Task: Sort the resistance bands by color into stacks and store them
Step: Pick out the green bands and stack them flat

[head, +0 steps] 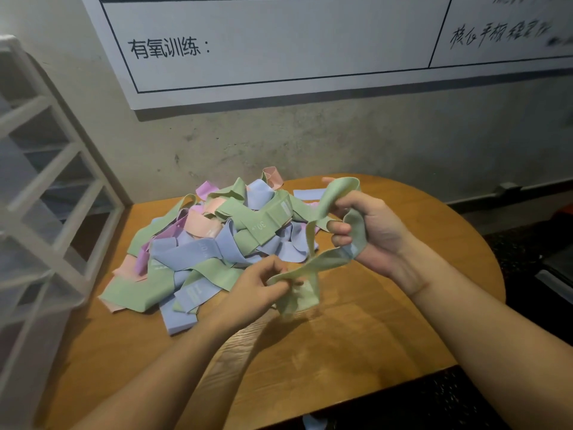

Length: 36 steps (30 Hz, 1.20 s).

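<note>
Head view shows me both hands lifted over the tabletop (356, 346) with one pale green band (333, 259) strung between them. My left hand (257, 290) pinches the band's lower end, fingers curled around a bunched fold; my right hand (369, 231) has its fingers hooked through the upper loop, closed around it. The band hangs just clear of the wood, beside the mixed pile (210, 243) of green, blue, pink and purple bands.

My worry is the twist: the band looks folded over itself near the left hand, and if I lay it down like that, the stack will sit lumpy and slide. A strand also runs back toward the pile, and I cannot tell whether it is this band or a neighbour's; if caught, pulling would drag others across the tabletop or off its edge. No sorted stacks show yet, so most of the task lies ahead.

Bare wood in front of me gives room to start stacks. A white shelf frame (46, 187) stands at the left, close against the tabletop, and a printed board (279, 45) hangs on the wall behind. The pile itself crowds the far left side.
</note>
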Each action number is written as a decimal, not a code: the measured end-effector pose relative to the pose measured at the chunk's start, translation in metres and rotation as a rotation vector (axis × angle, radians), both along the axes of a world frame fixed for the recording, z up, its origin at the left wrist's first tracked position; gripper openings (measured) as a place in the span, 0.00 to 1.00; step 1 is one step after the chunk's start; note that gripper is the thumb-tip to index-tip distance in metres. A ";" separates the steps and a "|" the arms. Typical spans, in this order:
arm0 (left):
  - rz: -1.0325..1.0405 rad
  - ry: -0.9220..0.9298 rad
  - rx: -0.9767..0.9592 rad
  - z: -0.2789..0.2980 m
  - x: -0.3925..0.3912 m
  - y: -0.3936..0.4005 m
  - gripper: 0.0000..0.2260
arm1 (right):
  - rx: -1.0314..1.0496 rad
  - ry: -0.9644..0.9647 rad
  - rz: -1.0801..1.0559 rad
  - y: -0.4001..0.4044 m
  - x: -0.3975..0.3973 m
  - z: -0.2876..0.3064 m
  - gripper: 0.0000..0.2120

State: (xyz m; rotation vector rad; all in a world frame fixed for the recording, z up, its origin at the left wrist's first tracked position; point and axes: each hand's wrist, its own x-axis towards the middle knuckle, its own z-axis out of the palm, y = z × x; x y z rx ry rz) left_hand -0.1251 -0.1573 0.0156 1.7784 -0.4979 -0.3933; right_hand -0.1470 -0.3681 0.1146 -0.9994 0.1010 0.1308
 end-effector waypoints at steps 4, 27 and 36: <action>0.027 0.059 -0.029 0.005 -0.007 0.013 0.08 | 0.034 -0.041 -0.010 0.000 -0.007 0.000 0.12; 0.248 0.466 -0.623 0.032 -0.004 0.047 0.06 | -0.694 0.158 -0.016 -0.015 -0.010 -0.043 0.15; 0.313 0.520 -0.605 0.034 -0.007 0.023 0.07 | -0.833 0.063 0.392 -0.015 -0.024 -0.032 0.20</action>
